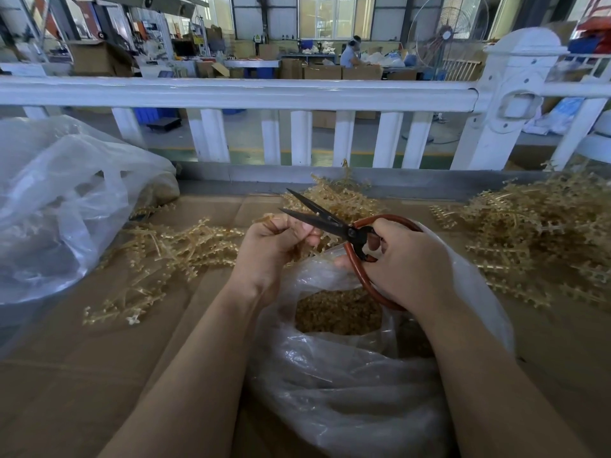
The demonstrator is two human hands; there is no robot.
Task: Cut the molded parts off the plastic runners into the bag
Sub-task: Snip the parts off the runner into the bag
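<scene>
The clear bag (pixel 347 375) is sitting nearest, already holding cut parts (pixel 337 312). Above it the right hand (pixel 406 262) is gripping the scissors (pixel 330 223), blades parted, while the left hand (pixel 274 246) is pinching a runner (pixel 264 219); snipping directly over the bag's mouth should keep parts from scattering. Runner piles (pixel 542 233) are covering the cardboard (pixel 99 375); farther off a white railing (pixel 231 90) is fronting a workshop.

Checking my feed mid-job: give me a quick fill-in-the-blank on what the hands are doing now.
1. The right hand grips the red-handled ____.
2. The blades of the scissors stand ____.
3. The left hand pinches a plastic runner above the clear ____.
4. Cut parts lie ____ the bag.

Missing words: scissors; open; bag; inside
</scene>
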